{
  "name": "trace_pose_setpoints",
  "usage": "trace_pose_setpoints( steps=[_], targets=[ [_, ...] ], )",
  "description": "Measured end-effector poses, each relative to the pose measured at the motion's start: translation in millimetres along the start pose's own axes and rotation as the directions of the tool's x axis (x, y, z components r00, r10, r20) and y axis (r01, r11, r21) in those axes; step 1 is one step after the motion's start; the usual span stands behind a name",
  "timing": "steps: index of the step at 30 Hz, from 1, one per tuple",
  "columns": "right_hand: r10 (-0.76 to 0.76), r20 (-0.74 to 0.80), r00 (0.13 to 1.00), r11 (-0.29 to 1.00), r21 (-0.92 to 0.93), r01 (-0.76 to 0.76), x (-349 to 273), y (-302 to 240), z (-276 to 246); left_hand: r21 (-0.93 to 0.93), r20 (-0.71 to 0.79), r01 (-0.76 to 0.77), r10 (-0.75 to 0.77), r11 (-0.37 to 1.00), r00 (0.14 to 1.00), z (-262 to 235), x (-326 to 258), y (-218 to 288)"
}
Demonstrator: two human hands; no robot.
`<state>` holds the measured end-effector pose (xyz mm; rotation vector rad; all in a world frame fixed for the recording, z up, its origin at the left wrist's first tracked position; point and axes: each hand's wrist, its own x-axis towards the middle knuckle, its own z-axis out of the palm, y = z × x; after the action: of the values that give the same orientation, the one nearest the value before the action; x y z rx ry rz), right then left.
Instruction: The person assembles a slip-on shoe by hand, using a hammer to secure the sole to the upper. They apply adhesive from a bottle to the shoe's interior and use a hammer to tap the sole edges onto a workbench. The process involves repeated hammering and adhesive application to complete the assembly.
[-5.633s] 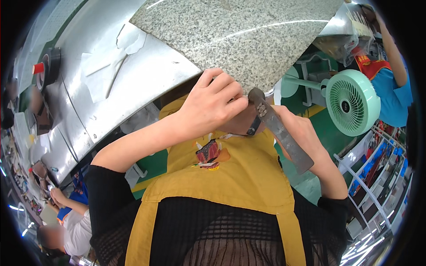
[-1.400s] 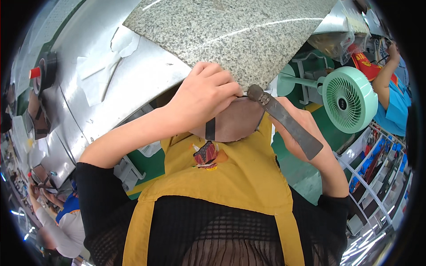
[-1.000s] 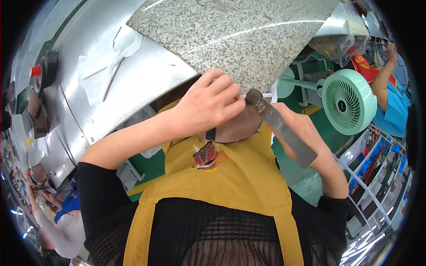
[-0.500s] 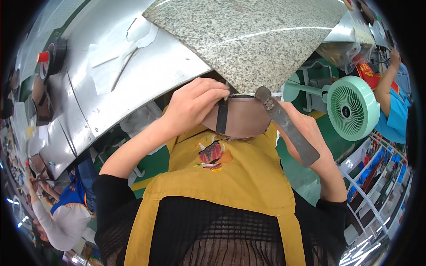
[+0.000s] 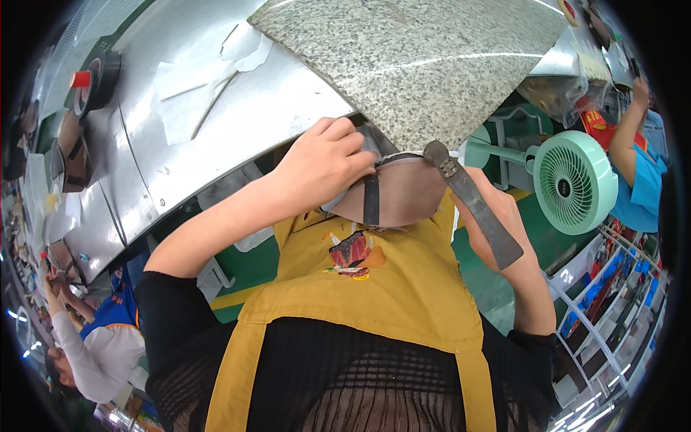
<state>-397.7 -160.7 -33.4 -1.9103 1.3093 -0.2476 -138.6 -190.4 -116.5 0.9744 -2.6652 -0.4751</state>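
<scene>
A brown leather-like piece (image 5: 407, 191) with a rounded lower edge and a black strip down it stands in front of my apron, close to the corner of the stone slab. My left hand (image 5: 327, 162) is at its upper left edge, fingers curled and fingertips pressed together near the top of the black strip. What they pinch is too small to make out. On the other side, my right hand (image 5: 497, 209) is closed around a dark metal hammer (image 5: 479, 209) with a round face and a long flat tail. Its handle and most of my right fingers are hidden.
A speckled granite slab (image 5: 425, 72) lies ahead, beside a shiny metal table (image 5: 237, 115) with torn white paper (image 5: 187, 93) and a black roll (image 5: 101, 83). To the right are a mint-green fan (image 5: 576, 183) and a white rack (image 5: 612, 295). Co-workers sit at both sides.
My left hand has shifted slightly at the upper edge, its wrist lifting away from the piece, so more of the left part shows. My right hand keeps the hammer. The whole view has shifted a little.
</scene>
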Motion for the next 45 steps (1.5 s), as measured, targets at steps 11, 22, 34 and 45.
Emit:
trace_pose_setpoints(
  steps=[11, 22, 34, 45],
  targets=[
    [-0.058, -0.064, 0.996, 0.997, 0.053, 0.061, -2, 3, 3, -0.368, 0.153, 0.040, 0.018, 0.929, 0.988, -28, 9, -18],
    [-0.082, -0.047, 0.996, 0.995, 0.051, 0.085, -1, 2, -1, -0.588, 0.515, 0.473, -0.147, 0.656, 0.845, -34, 33, -9],
    [-0.290, -0.243, 0.926, 0.941, -0.246, 0.230, 41, 26, -31, -0.736, 0.570, 0.552, -0.081, 0.392, 0.818, -27, 35, 8],
    [-0.540, -0.236, 0.808, 0.825, -0.337, 0.452, 65, 43, -32, -0.797, 0.536, 0.510, -0.008, 0.324, 0.844, -50, 45, 22]
  ],
)
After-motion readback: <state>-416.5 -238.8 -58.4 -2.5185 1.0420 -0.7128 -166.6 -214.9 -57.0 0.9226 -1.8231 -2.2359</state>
